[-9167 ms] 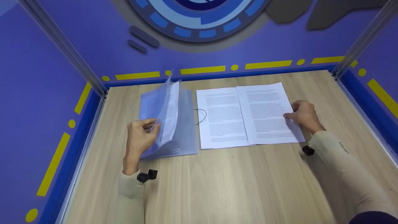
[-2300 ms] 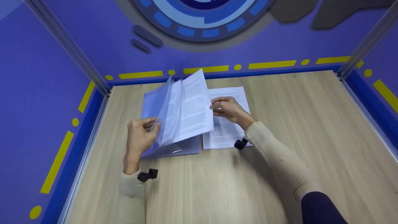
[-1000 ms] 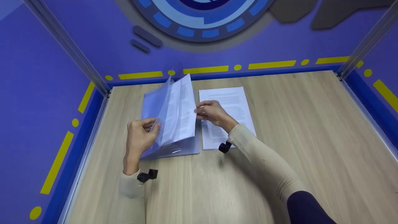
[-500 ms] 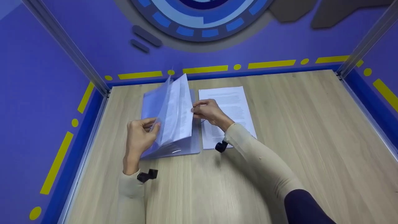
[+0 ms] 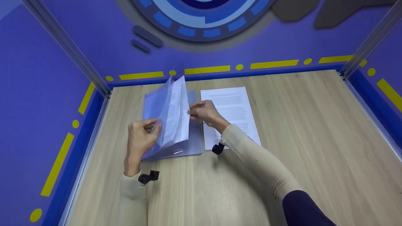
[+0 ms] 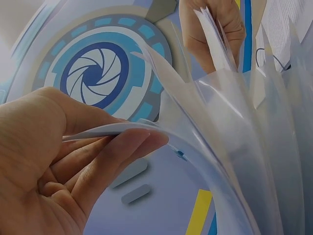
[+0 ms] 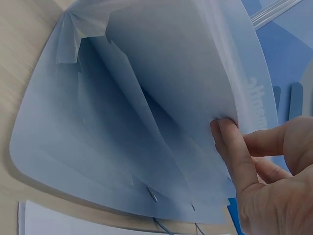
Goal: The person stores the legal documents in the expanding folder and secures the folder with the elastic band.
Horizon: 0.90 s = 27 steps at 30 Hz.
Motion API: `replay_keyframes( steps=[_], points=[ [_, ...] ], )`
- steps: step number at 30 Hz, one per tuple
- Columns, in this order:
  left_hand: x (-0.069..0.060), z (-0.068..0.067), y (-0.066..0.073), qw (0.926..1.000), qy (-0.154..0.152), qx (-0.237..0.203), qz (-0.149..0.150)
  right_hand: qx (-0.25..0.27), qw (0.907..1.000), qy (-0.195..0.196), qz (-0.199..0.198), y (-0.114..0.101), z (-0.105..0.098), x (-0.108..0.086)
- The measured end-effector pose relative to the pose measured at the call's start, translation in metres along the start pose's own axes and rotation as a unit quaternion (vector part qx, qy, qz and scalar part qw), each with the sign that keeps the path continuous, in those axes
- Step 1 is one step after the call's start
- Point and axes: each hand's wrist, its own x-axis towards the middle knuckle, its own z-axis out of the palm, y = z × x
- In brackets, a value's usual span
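Note:
A translucent plastic expanding file folder (image 5: pixel 195 141) stands fanned open left of centre, with several dividers visible in the left wrist view. My left hand (image 5: pixel 141 138) pinches the edge of its plastic flap (image 6: pixel 107 129) between thumb and fingers, holding it up to the left. With thumb and fingertips, my right hand (image 5: pixel 205 113) grips the right edge of some printed paper sheets (image 5: pixel 183 124), which stand tilted between the dividers. How deep the sheets sit in the pocket is hidden. More printed sheets (image 5: pixel 234 106) lie flat beside the folder, partly under my right forearm.
A thin elastic cord (image 7: pixel 161 226) loops from the folder's edge over the flat sheets. The wooden table (image 5: pixel 301 125) extends to the right and front. Blue panels (image 5: pixel 103 53) with metal corner posts (image 5: pixel 66 47) bound the back and sides.
My right hand first lifted the top sheets from the right of the table, then carried them left into the folder, easing further left over the last second. My left hand stays in place.

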Motion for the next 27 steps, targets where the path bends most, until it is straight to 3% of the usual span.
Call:
replay_keyframes(
  steps=[16, 27],
  points=[
    [0.0, 0.001, -0.003, 0.9997, 0.002, -0.002, 0.026, 0.015, 0.9997, 0.002, -0.022, 0.004, 0.021, 0.004],
    [0.001, 0.001, -0.003, 0.9992, 0.013, -0.002, 0.037, -0.007, 0.9996, 0.0, -0.027, 0.003, 0.02, 0.003]
  ],
)
